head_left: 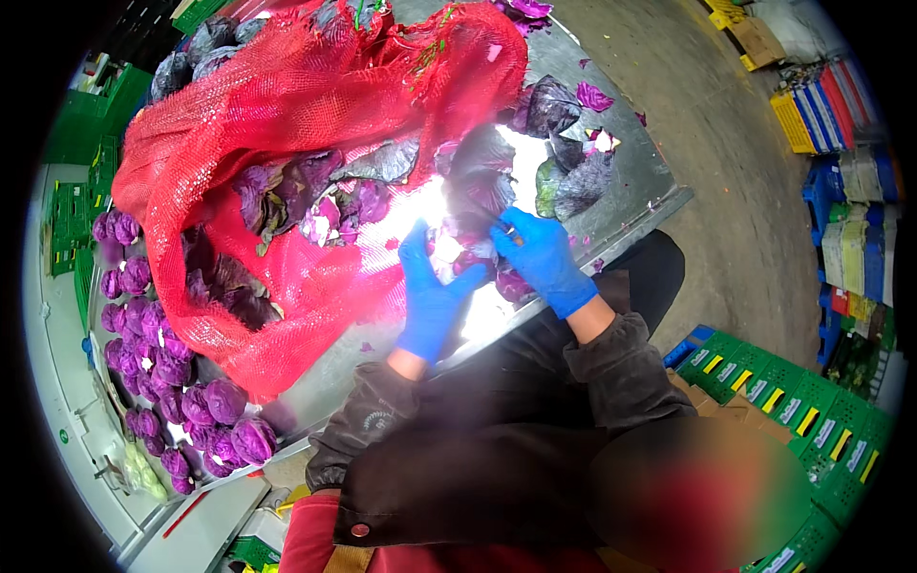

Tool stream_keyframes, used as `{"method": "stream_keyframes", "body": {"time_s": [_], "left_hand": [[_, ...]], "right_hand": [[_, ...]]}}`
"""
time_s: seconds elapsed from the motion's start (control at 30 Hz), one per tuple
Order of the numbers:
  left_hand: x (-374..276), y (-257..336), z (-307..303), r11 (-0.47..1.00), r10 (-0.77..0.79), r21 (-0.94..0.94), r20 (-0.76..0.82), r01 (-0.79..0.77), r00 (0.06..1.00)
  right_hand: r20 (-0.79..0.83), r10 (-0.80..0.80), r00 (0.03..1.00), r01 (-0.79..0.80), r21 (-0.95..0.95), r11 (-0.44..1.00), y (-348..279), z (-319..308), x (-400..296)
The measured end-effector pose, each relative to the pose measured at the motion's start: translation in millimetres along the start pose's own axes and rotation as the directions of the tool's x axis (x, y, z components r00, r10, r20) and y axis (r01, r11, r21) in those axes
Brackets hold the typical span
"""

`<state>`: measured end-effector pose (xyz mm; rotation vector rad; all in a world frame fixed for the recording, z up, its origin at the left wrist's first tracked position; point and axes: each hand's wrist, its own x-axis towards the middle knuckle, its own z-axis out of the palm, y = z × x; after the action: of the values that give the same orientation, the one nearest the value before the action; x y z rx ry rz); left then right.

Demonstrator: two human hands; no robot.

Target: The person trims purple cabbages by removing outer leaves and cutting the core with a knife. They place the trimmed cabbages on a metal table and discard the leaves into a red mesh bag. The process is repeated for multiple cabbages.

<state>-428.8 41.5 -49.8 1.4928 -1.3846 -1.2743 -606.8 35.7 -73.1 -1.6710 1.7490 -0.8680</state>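
Observation:
My two hands, in blue gloves, are over the near edge of a metal table, in strong glare. My left hand (437,294) rests against the left side of a red cabbage (458,251), its thumb and fingers spread around the cut stem end. My right hand (546,259) is at the upper right of the same cabbage, thumb and fingertips pinched together on something dark, perhaps a leaf or a small knife; glare and blur hide which. Loose dark outer leaves (584,183) lie beyond my right hand. A red mesh sack (286,107) spreads over the table, with leaves on it.
Peeled red cabbages (226,401) are heaped at the table's left end, and unpeeled ones (211,43) lie behind the sack. The metal table's edge (645,218) runs just before my body. Green crates (759,387) stand at the lower right, pallets of goods beyond the floor.

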Motion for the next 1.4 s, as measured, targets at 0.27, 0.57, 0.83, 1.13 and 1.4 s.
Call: {"method": "stream_keyframes", "body": {"time_s": [0.27,0.57,0.83,1.13,1.4], "left_hand": [[20,-27,-8,0.998,0.059,0.032,0.022,-0.06,0.998],[24,-14,-3,0.996,-0.023,0.082,0.008,0.022,1.0],[10,14,1,0.966,-0.096,-0.238,0.022,0.098,0.995],[13,-13,-46,0.955,-0.025,-0.277,0.283,0.106,0.959],[24,-20,-35,0.999,0.016,-0.037,0.443,0.0,0.896]], "right_hand": [[-0.062,-0.054,0.997,0.05,-0.069,0.996,-35,-10,-13],[0.058,0.041,0.997,-0.023,-0.28,0.96,-42,11,-17],[-0.105,0.173,0.979,-0.14,0.268,0.953,-37,18,-8],[0.021,0.215,0.977,-0.206,-0.203,0.957,-26,-21,-24],[0.118,-0.107,0.987,0.144,-0.38,0.914,-44,-6,-35]]}}
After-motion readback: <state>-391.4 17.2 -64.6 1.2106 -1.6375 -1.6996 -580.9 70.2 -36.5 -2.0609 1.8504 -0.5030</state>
